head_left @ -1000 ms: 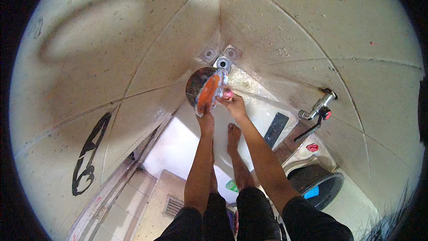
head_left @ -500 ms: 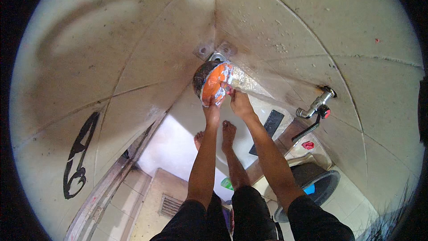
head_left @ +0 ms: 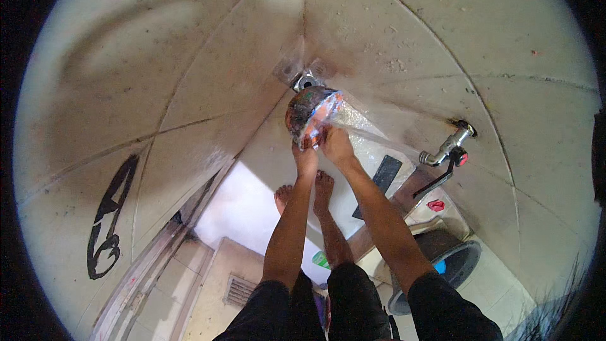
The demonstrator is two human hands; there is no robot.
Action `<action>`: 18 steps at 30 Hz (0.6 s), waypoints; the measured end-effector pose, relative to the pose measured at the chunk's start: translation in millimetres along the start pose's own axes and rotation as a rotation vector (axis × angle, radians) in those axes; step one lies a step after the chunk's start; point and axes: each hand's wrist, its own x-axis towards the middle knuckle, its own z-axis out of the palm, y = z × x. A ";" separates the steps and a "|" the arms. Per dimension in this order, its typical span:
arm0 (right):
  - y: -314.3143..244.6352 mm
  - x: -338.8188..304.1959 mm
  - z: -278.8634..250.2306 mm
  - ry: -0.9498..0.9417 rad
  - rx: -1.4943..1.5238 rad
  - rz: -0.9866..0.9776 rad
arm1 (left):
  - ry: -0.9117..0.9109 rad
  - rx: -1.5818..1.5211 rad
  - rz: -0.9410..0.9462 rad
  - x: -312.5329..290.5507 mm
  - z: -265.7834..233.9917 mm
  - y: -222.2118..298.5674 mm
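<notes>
A round bowl-like vessel (head_left: 306, 106), dark and mottled outside, orange with white and bluish smears inside, is tilted on its side in front of me. My left hand (head_left: 305, 163) grips its lower rim from the near side. At its opening, on the right, my right hand (head_left: 339, 146) is closed, with its fingertips partly hidden against the orange surface. Whatever those fingers pinch, if anything, I cannot make out. A jet of water reaches the vessel from the metal tap (head_left: 447, 150) on the right wall.
Two walls meet in a corner beyond the vessel, where a metal drain fitting (head_left: 307, 82) sits. My bare feet stand on a wet white floor (head_left: 259, 167). To the right lie a dark flat slab (head_left: 381, 183) and a black tub (head_left: 464, 271) with something blue inside.
The vessel has turned, so more of its dark outside and less of its orange inside shows. It has shifted slightly right. My right hand has moved slightly left, nearer the left hand.
</notes>
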 end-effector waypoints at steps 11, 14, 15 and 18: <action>-12.1 -10.7 0.2 0.008 0.246 0.099 | -0.019 0.154 -0.047 -0.7 -14.9 1.9; -6.0 -3.9 -2.0 0.031 0.188 0.155 | 0.006 0.024 -0.002 -8.6 -2.9 -1.5; -8.0 -8.1 5.9 0.025 0.165 0.132 | -0.015 0.201 0.031 -8.2 -2.8 2.0; -6.2 -13.1 7.5 0.004 0.128 0.058 | -0.055 -0.054 -0.064 -5.1 -9.6 0.8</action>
